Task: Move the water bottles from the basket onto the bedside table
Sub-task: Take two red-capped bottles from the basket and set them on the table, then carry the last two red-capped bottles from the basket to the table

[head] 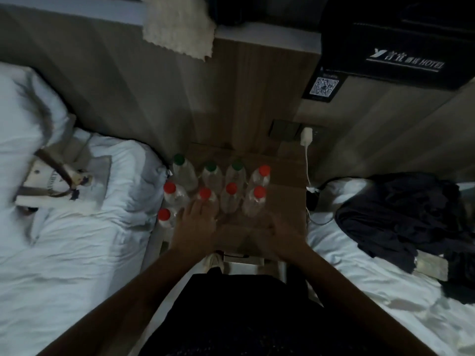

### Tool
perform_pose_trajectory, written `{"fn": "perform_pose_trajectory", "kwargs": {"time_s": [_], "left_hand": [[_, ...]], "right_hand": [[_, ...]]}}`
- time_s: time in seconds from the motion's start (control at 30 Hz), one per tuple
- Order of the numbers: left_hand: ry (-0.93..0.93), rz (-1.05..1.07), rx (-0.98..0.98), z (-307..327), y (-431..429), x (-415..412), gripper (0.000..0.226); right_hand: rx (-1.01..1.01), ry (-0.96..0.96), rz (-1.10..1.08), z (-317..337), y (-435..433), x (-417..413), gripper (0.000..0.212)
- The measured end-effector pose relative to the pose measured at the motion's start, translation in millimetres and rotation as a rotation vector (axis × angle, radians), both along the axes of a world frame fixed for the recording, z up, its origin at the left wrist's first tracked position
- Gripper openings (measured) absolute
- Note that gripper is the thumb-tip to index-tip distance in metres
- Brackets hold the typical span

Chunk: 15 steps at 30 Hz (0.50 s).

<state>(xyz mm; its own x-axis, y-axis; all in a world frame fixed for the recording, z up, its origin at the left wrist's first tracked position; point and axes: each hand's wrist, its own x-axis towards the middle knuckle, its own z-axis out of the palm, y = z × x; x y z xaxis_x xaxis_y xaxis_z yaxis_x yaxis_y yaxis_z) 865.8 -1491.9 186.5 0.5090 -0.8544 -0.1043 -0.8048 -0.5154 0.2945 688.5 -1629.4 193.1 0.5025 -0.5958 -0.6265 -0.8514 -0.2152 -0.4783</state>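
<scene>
step: late stage. nine bottles [232, 204] stand upright on the bedside table [285, 206], 3 green caps at the back, 6 red, packed close in rows.
left hand [198, 222]: against the front-row red-cap bottle [205, 199], prob. seating or nudging it. too blurry to tell if the fingers wrap it.
right hand [277, 232]: over the bare table front, fingers slack, holding nothing.
basket: not clearly seen. a tote bag [51, 181] lies on the left bed [77, 253].
next: ease off w/o tipping neighbours, then check for leftovers.

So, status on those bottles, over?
Left hand on a red-capped clear plastic bottle, grip unclear. Right hand open, empty. Other bottles standing on wooden bedside table. Nothing blocking.
</scene>
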Motion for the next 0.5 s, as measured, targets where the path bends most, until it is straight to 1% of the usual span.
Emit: {"fn": "perform_pose_trajectory", "kwargs": {"time_s": [0.03,0.1,0.17,0.23,0.37,0.5], "left_hand": [[0.01,0.042,-0.015,5.0,11.7,-11.6,0.042],[0.028,0.128,-0.033,14.3,33.4,-36.7,0.045],[0.093,0.239,-0.034,21.0,51.5,-65.8,0.048],[0.186,0.367,-0.031,25.0,65.1,-99.8,0.047],[0.27,0.617,-0.082,34.9,90.2,-174.1,0.044],[0.309,0.745,-0.013,38.1,128.4,-248.0,0.044]], "right_hand": [[-0.027,-0.029,0.038,1.5,0.6,-5.3,0.058],[-0.064,-0.138,0.134,7.7,5.7,-23.7,0.063],[-0.034,-0.2,0.228,16.5,8.1,-39.4,0.063],[0.062,-0.207,0.295,25.1,10.3,-55.3,0.062],[0.131,-0.174,0.498,36.4,18.9,-87.0,0.06],[0.098,-0.162,0.671,33.2,44.7,-125.6,0.059]]}}
